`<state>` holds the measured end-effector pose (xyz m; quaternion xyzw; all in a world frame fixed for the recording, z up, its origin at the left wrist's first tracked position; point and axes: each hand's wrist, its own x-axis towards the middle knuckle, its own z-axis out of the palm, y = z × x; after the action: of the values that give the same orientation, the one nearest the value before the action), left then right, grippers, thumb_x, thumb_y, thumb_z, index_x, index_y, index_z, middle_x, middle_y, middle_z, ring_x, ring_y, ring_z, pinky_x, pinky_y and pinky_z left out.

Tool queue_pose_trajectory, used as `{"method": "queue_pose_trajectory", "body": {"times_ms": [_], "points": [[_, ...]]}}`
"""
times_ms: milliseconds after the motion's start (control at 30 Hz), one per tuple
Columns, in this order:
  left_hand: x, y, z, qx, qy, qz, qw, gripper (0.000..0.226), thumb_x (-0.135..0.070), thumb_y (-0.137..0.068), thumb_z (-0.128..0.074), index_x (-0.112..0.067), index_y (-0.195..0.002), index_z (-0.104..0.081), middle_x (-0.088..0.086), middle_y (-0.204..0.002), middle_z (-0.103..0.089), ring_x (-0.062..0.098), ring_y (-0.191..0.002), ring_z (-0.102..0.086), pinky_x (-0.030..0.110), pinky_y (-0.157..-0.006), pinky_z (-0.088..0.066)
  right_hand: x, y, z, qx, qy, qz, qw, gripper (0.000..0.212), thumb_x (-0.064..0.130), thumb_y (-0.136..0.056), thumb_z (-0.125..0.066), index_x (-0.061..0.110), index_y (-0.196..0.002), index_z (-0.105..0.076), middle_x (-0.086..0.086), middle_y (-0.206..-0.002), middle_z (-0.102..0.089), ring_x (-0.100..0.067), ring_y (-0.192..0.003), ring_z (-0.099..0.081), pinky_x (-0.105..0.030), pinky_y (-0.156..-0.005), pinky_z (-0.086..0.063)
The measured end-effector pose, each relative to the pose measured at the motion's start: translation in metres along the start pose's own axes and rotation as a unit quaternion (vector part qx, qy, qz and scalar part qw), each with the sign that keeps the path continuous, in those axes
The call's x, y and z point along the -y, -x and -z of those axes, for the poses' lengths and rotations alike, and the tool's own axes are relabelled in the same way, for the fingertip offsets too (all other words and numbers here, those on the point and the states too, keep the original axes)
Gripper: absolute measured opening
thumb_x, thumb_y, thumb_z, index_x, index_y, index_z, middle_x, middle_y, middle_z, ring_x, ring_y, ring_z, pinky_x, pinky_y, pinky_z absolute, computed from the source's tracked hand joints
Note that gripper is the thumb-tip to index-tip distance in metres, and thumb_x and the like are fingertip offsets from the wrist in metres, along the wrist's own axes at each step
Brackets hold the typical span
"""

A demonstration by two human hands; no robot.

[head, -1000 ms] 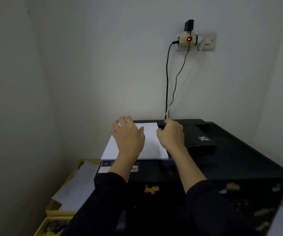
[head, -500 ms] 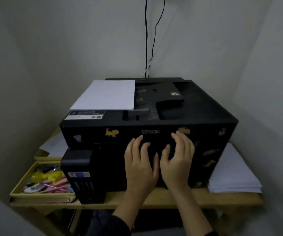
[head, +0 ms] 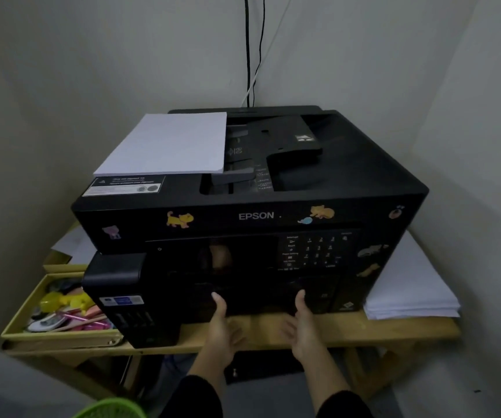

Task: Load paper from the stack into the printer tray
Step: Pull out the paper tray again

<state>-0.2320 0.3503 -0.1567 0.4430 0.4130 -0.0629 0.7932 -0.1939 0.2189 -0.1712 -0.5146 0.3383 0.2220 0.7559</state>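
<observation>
Your left hand and right hand, fingers hidden, thumbs up, reach under the printer front, likely for its tray. Paper waits on top; pull evenly next.

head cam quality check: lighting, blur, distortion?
Head view: dim and underexposed, the black printer front loses detail, though the EPSON logo reads; the white paper sheet on top is brightest, not blown out. Both hands are slightly soft with motion blur. Wide-angle bowing bends the wall corners and the table edge.
</observation>
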Motion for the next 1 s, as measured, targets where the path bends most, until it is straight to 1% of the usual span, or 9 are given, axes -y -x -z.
{"method": "queue_pose_trajectory", "body": {"times_ms": [100,167,367,433,633,767,833,933,1000], "points": [[-0.001,-0.013,0.006,0.026,0.119,0.025,0.992,0.057,-0.076,-0.079,-0.039,-0.021,-0.085,-0.051,0.006,-0.082,-0.049,0.024,-0.077,-0.052,0.040,-0.084,-0.045,-0.005,-0.007,0.002,0.042,-0.139,-0.026,0.989,0.088,0.051,-0.084,-0.061,0.002,-0.147,-0.026,-0.025,-0.142,-0.041,-0.034,-0.131,-0.045,-0.045,-0.107,-0.041],[0.001,-0.016,0.005,0.023,0.176,0.025,0.984,0.052,-0.070,-0.081,-0.046,-0.018,-0.077,-0.050,0.007,-0.075,-0.042,0.023,-0.071,-0.050,0.037,-0.078,-0.046,-0.006,-0.008,0.000,0.040,-0.196,-0.029,0.979,0.086,0.046,-0.083,-0.065,0.000,-0.145,-0.028,-0.024,-0.134,-0.044,-0.033,-0.129,-0.046,-0.045,-0.107,-0.041],[0.008,-0.037,0.010,0.045,0.236,0.009,0.971,0.060,-0.065,-0.077,-0.055,-0.007,-0.090,-0.061,0.010,-0.093,-0.059,0.022,-0.090,-0.059,0.037,-0.103,-0.042,-0.007,-0.017,-0.008,0.059,-0.278,-0.021,0.959,0.045,0.040,-0.084,-0.064,0.003,-0.110,-0.056,-0.009,-0.083,-0.049,-0.022,-0.078,-0.054,-0.048,-0.108,-0.040],[0.011,-0.042,0.011,0.032,0.226,0.007,0.974,0.062,-0.066,-0.079,-0.052,-0.007,-0.097,-0.062,0.011,-0.103,-0.062,0.023,-0.096,-0.060,0.037,-0.106,-0.041,-0.009,-0.021,-0.008,0.060,-0.278,-0.026,0.958,0.039,0.041,-0.083,-0.064,0.005,-0.097,-0.058,-0.007,-0.078,-0.050,-0.021,-0.074,-0.053,-0.045,-0.106,-0.042],[0.016,-0.043,0.006,-0.012,0.189,0.003,0.982,0.070,-0.068,-0.081,-0.049,-0.005,-0.112,-0.051,0.010,-0.096,-0.056,0.024,-0.089,-0.058,0.041,-0.107,-0.043,-0.013,-0.029,-0.006,0.019,-0.245,-0.021,0.969,0.047,0.047,-0.073,-0.071,0.010,-0.099,-0.059,-0.005,-0.078,-0.044,-0.014,-0.064,-0.042,-0.026,-0.062,-0.043],[0.017,-0.042,0.003,-0.014,0.129,0.009,0.991,0.076,-0.078,-0.076,-0.040,-0.013,-0.115,-0.051,0.009,-0.099,-0.059,0.025,-0.091,-0.058,0.040,-0.100,-0.045,-0.015,-0.023,-0.011,-0.028,-0.177,-0.019,0.984,0.058,0.058,-0.072,-0.067,0.014,-0.108,-0.057,-0.005,-0.094,-0.060,-0.016,-0.071,-0.053,-0.024,-0.056,-0.039],[0.017,-0.034,0.002,0.004,0.129,0.028,0.991,0.083,-0.084,-0.072,-0.038,-0.015,-0.115,-0.055,0.012,-0.107,-0.063,0.030,-0.100,-0.060,0.043,-0.097,-0.049,-0.022,-0.018,-0.017,-0.095,-0.167,-0.026,0.981,0.084,0.060,-0.064,-0.075,0.012,-0.127,-0.046,-0.010,-0.108,-0.063,-0.023,-0.082,-0.062,-0.027,-0.056,-0.046],[0.023,-0.020,0.002,0.002,0.135,0.050,0.990,0.084,-0.082,-0.072,-0.042,-0.013,-0.118,-0.058,0.014,-0.115,-0.064,0.033,-0.103,-0.061,0.042,-0.085,-0.053,-0.032,-0.012,-0.024,-0.203,-0.179,-0.046,0.962,0.129,0.063,-0.038,-0.084,0.019,-0.143,-0.022,-0.022,-0.130,-0.051,-0.040,-0.107,-0.059,-0.049,-0.082,-0.055],[0.026,-0.010,0.002,-0.038,0.125,0.064,0.989,0.079,-0.079,-0.074,-0.045,-0.012,-0.113,-0.057,0.012,-0.113,-0.062,0.031,-0.098,-0.060,0.040,-0.084,-0.050,-0.034,-0.005,-0.023,-0.244,-0.166,-0.055,0.954,0.117,0.058,-0.054,-0.081,0.016,-0.144,-0.018,-0.024,-0.135,-0.044,-0.043,-0.114,-0.055,-0.055,-0.091,-0.051]]}}
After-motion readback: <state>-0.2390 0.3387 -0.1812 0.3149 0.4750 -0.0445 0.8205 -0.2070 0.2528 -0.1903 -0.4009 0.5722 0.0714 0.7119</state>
